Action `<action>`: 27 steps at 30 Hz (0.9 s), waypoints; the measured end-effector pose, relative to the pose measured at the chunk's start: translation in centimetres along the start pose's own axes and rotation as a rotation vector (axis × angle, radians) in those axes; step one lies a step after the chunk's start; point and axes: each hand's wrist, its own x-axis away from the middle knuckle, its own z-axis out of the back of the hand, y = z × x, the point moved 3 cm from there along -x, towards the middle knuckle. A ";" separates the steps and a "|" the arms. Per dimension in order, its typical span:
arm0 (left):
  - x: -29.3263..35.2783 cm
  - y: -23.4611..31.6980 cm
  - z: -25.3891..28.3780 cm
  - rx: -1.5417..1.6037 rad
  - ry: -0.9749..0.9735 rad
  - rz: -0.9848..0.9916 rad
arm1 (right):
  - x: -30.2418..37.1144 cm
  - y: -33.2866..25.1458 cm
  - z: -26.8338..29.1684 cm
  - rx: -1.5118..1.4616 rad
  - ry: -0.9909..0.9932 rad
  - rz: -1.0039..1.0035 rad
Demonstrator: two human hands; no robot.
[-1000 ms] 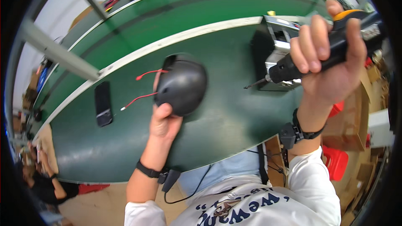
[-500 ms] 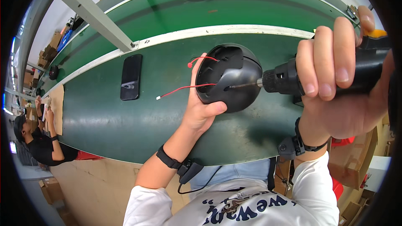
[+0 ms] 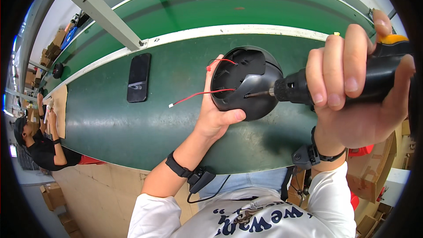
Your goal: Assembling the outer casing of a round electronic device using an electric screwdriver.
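Gripping a chunky black power driver (image 3: pixel 293 89) in the right hand (image 3: pixel 348 117), fingers (image 3: pixel 333 77) wrapped round it, bit (image 3: pixel 259 94) right at a small hole in the round black shell (image 3: pixel 257 109) that the left hand (image 3: pixel 211 121) has clasped over the green worktop (image 3: pixel 123 132), red wires (image 3: pixel 205 92) dangling out toward a dark phone (image 3: pixel 139 77) lying off left.

"Where does the view look from?"
"The wearer's head, through the left of two side-by-side fisheyes, facing down over the bench (image 3: pixel 110 128) (its long edges bow in the lens)."
"How near?"
"Close: the wearer's shirt (image 3: pixel 317 220) fills the bottom centre, and the right hand (image 3: pixel 346 114) looms large at right."
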 end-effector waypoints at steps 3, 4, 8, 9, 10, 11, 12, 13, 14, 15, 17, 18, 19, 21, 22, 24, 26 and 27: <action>0.0 0.0 -0.2 0.018 -0.018 0.008 | 0.0 0.5 -0.5 -0.006 0.002 -0.004; 0.0 0.0 -0.2 0.018 -0.015 0.006 | 0.2 0.7 -0.7 -0.006 0.050 -0.027; 0.2 -0.1 -0.4 0.062 -0.062 0.034 | 0.6 1.7 -1.0 -0.040 0.077 -0.067; 0.2 -0.1 -0.5 0.088 -0.069 0.045 | 0.6 1.9 -1.1 -0.047 0.053 -0.055; 0.2 -0.1 -0.4 0.087 -0.067 0.044 | 0.7 2.1 -1.1 -0.050 0.052 -0.055; 0.3 -0.1 -0.4 0.101 -0.087 0.045 | 0.8 2.4 -1.1 -0.064 0.032 -0.051; 0.3 -0.2 -0.4 0.115 -0.109 0.048 | 0.9 2.6 -1.1 -0.077 0.013 -0.048; 0.4 -0.2 -0.4 0.115 -0.107 0.047 | 0.9 2.7 -1.1 -0.090 -0.006 -0.044; 0.4 -0.1 -0.5 0.133 -0.111 0.062 | 0.9 2.8 -1.0 -0.080 -0.026 -0.044; 0.5 -0.2 -0.6 0.151 -0.116 0.080 | 0.9 2.8 -1.0 -0.080 -0.025 -0.047; 0.7 -0.4 -0.5 0.150 -0.111 0.096 | 1.1 3.0 -0.9 -0.126 -0.006 -0.052; 0.7 -0.5 -0.5 0.146 -0.109 0.109 | 1.0 3.0 -0.8 -0.126 -0.006 -0.053; 0.7 -0.5 -0.4 0.147 -0.108 0.109 | 1.0 3.0 -0.8 -0.132 -0.019 -0.058; 0.7 -0.8 -0.3 0.150 -0.150 0.106 | 1.0 3.1 -1.2 -0.137 -0.031 -0.062; 0.6 -0.7 -0.3 0.152 -0.151 0.106 | 1.2 3.1 -1.6 -0.134 -0.004 -0.056; 0.7 -0.4 -0.5 0.130 -0.131 0.090 | 1.2 3.2 -1.5 -0.131 0.002 -0.051; 0.5 -0.4 -0.7 0.137 -0.126 0.098 | 1.2 3.4 -1.1 -0.127 0.002 -0.050; 0.5 -0.4 -0.7 0.140 -0.117 0.104 | 1.2 3.4 -1.0 -0.129 0.002 -0.047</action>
